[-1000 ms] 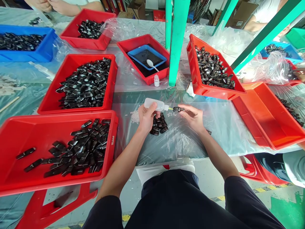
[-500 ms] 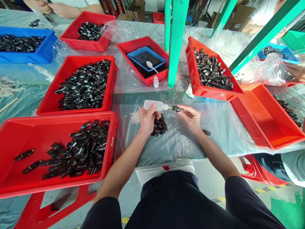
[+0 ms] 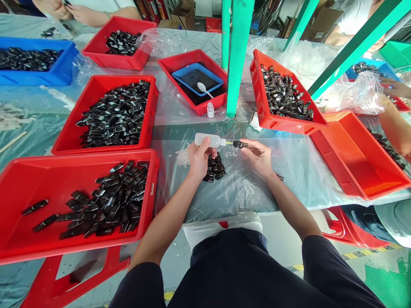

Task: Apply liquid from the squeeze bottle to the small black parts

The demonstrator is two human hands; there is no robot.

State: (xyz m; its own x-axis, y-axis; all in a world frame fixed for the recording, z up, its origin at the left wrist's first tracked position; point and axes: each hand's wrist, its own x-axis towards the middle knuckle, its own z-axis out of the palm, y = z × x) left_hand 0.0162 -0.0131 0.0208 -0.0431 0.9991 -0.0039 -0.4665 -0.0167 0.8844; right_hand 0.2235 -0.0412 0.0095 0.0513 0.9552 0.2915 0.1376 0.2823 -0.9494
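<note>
Small black part [image 3: 238, 144] is mid-scene, over the sheet, pinched btw. thumb & fingers of R hand [image 3: 259, 155]; L hand [image 3: 199, 160] grasps a squeeze bottle [image 3: 213, 140] tipped on its side, thin yellowish nozzle [image 3: 229, 143] aimed at the part's left end, can't tell if touching. We'd steady both wrists, line up tip w/ that end & press lightly; a soft bottle prob. overdoses if squeezed hard. Part looks hard, glossy, oblong; bottle's translucent, rounded. Just near of it we see dark blocks [image 3: 215, 168] bunched tight, loose white bits [image 3: 183, 158] to the left, wrinkly clear plastic sheet [image 3: 234, 194] under all. Farther left: smooth red bins [image 3: 32, 175]; far side: flat-faced green post [image 3: 237, 55].
</note>
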